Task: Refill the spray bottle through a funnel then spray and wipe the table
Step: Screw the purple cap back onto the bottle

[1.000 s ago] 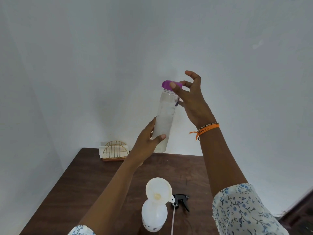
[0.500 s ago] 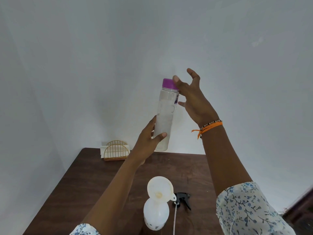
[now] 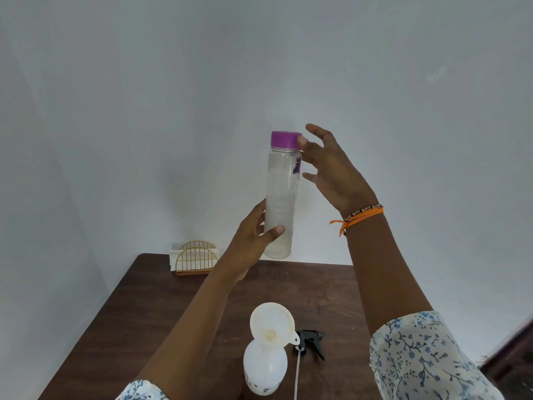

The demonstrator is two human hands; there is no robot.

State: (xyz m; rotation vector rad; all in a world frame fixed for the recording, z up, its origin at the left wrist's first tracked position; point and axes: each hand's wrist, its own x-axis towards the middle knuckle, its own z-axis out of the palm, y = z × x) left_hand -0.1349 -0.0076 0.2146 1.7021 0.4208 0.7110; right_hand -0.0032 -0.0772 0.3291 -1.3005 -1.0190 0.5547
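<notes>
Liquid level inside the clear water bottle (image 3: 281,197) is hard to read. The left hand (image 3: 251,243) grips its lower body, held upright above the desk (image 3: 150,307); the right hand (image 3: 331,171), fingers spread, touches the purple cap (image 3: 284,139). At 6 o'clock stands the funnel-topped (image 3: 272,324) spray bottle (image 3: 264,368), base cut off, trigger head (image 3: 310,342) beside.

Both arms are raised forward. The left hand (image 3: 250,241) is wrapped around a held bottle's lower part, thumb in front. The right hand (image 3: 331,171) is spread open, its thumb tip touching the cap's side.
</notes>
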